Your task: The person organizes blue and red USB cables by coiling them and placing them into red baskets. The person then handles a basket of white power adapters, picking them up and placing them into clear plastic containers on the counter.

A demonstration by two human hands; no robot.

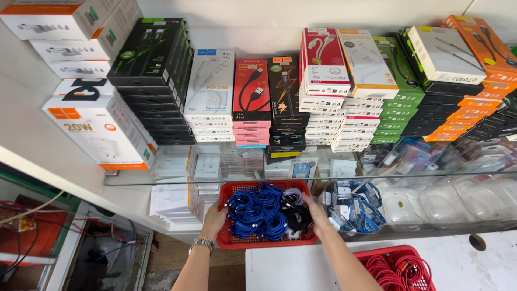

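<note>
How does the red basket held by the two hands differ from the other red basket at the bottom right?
The held red basket is full of blue coiled cables plus a few black and pale ones; the lower red basket holds red cables. The held one sits under the glass shelf, gripped by the left hand and right hand; the lower one is untouched and cut by the picture edge. Both are red plastic mesh.
</note>
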